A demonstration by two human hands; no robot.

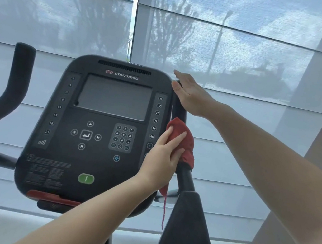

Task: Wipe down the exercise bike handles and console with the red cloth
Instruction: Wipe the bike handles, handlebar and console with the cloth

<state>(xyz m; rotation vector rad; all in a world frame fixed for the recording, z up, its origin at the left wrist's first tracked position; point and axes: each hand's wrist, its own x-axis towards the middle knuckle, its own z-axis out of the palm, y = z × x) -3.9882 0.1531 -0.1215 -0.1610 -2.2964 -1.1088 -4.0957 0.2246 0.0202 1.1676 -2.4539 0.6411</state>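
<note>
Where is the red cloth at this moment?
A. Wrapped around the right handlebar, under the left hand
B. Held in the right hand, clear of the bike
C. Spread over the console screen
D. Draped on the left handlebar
A: the left hand presses the crumpled red cloth around the black right handlebar beside the black console, while the right hand rests open at that handlebar's top.

cloth (pixel 182 142) red | console (pixel 94 134) black | start button (pixel 86 178) green | handles (pixel 186 177) black
</note>
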